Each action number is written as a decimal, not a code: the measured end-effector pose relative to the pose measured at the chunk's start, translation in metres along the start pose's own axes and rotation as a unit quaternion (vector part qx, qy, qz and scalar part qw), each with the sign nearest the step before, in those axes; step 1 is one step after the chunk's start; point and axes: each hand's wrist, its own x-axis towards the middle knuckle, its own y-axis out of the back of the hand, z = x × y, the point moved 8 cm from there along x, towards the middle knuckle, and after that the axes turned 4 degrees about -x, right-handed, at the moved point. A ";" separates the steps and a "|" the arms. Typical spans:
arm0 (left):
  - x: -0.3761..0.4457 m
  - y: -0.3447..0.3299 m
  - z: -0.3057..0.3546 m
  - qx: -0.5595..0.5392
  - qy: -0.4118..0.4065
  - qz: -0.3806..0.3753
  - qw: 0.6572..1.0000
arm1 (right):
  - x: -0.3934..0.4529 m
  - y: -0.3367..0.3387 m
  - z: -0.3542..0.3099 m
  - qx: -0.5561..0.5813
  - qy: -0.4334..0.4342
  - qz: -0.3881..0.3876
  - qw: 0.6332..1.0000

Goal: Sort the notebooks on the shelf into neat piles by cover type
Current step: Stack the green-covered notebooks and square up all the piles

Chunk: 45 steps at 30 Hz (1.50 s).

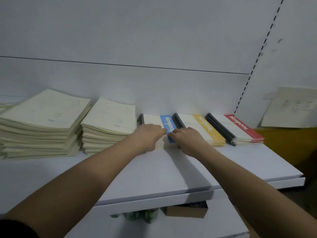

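Note:
Three piles of white notebooks with black spines lie at the back of the white shelf [223, 165]: a blue-striped pile [169, 123], a yellow-striped pile [205, 125] and a red-striped pile [240, 125]. Two taller stacks of pale cream notebooks stand left of them, one at the far left [44, 127] and one nearer the middle [108, 124]. My left hand [149, 136] rests on the blue-striped pile's left part with fingers curled onto the cover. My right hand [186, 138] grips the same pile's front right corner, fingers bent over its edge.
A white back wall rises behind the piles, with a slotted upright [253, 66] at the right. Loose cream paper [291, 109] leans at the far right over a yellow surface [283, 141]. A lower shelf holds a cardboard box [187, 212] and green items [142, 215].

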 end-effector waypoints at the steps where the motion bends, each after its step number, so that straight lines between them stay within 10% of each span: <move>1: 0.001 0.000 0.004 0.012 -0.004 -0.004 1.000 | -0.002 0.000 -0.001 -0.014 -0.001 0.011 1.000; 5: 0.012 -0.003 0.005 -0.004 0.032 -0.098 0.995 | -0.011 -0.003 0.017 0.147 -0.022 -0.003 0.989; 8: 0.036 0.014 0.002 -0.222 0.095 -0.122 0.963 | -0.016 0.010 0.067 0.312 -0.082 0.035 0.946; 13: 0.086 0.016 0.021 -0.610 0.238 -0.054 0.754 | -0.013 -0.024 0.166 0.455 -0.240 -0.043 0.856; 25: 0.177 -0.052 0.008 -0.665 0.407 0.044 0.624 | 0.008 -0.095 0.193 0.638 -0.299 -0.150 0.694; 39: 0.161 -0.021 0.032 -0.629 0.482 0.087 0.604 | 0.013 -0.099 0.203 0.666 -0.306 -0.129 0.668; 43: 0.153 -0.014 0.038 -0.608 0.449 0.068 0.652 | 0.015 -0.091 0.197 0.607 -0.259 -0.157 0.734; 45: 0.148 0.006 0.036 -0.520 0.407 0.089 0.746 | 0.017 -0.084 0.201 0.547 -0.227 -0.148 0.792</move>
